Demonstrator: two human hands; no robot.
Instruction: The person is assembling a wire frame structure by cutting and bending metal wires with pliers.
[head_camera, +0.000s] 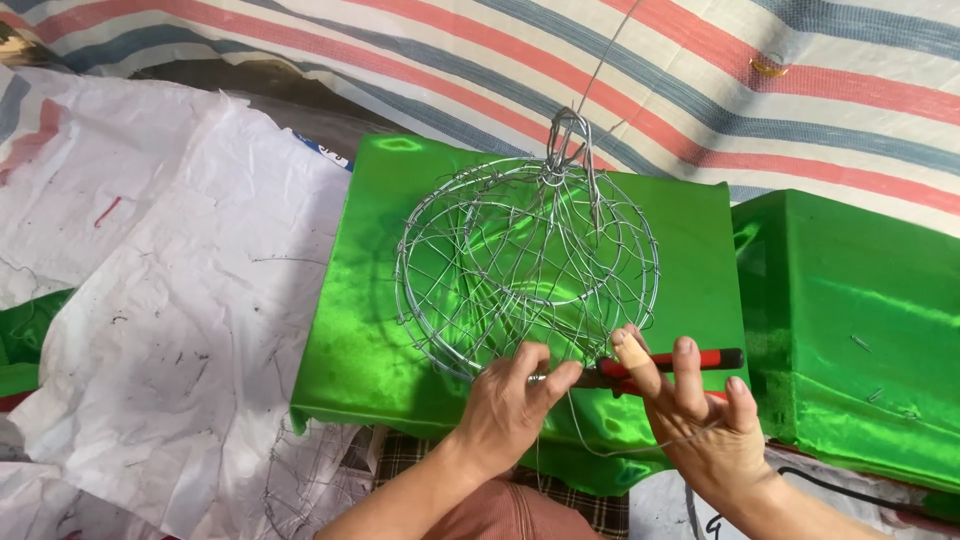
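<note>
A round basket frame of thin silver wire (527, 262) rests on a shiny green cloth-covered block (370, 330). My left hand (508, 410) pinches the frame's near rim with thumb and fingers. My right hand (700, 425) holds red-and-black handled pliers (690, 361) whose jaws meet the rim beside my left fingers. A pale bandage wraps my right index finger. A loose wire runs from the frame's top loop (566, 140) up and away to the right.
A second green covered block (850, 320) stands to the right. White crumpled sheeting (170, 300) lies to the left with wire scraps on it. A striped red, blue and white tarp (700, 80) covers the ground behind.
</note>
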